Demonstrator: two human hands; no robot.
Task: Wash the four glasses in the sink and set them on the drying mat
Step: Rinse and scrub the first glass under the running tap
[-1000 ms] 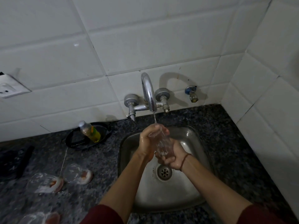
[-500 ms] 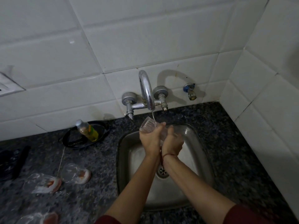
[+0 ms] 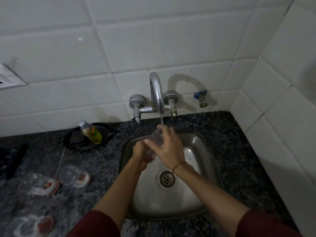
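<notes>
While water is running, risk: the wet glass [image 3: 156,136] is probably getting slippery; a loosening grip could be sending it down against the steel sink [image 3: 171,202] and chipping it.
Left hand [image 3: 142,154]: sitting low, fingers curling round the glass's base.
Right hand [image 3: 169,146]: arching over, fingers wrapping its upper wall.
Glass: tilting under the faucet [image 3: 156,96] stream, above the basin.
</notes>
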